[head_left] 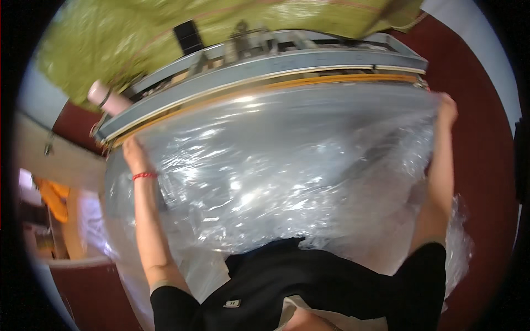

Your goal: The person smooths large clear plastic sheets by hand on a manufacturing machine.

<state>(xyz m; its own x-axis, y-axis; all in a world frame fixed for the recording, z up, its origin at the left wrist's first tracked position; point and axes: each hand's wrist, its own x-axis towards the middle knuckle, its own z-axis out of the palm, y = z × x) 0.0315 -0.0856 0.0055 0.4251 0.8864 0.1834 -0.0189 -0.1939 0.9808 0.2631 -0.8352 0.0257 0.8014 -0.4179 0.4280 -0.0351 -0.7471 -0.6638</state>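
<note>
While both arms reach out wide, the clear plastic sheet (259, 160) lies between them, its far edge along the front edge of the long metal frame (232, 78). I'd judge the lining-up there mostly done: that edge runs fairly straight from the frame's front left corner to its front right one, though I can't tell whether it tucks under the orange strip (287, 83) or only meets it. Left over, it seems, is the near part—creased, bunched against the black shirt (331, 281), with loose folds hanging past the right arm—and neither end is let go yet. The left hand (132, 151) has its grip pinched on the sheet near the frame's front left corner, as far as the blur lets me see; the right hand (448, 110) has its grip pinched on the sheet's far right corner, just off the frame's front right corner. Counting up: two hands, one red bracelet (144, 175) on the left wrist, one frame, one orange strip, one pink cylinder (110, 99) at the frame's left end, one black flat piece (188, 37) by its back edge, and one sheet—perhaps more layers, which I can't make out.
</note>
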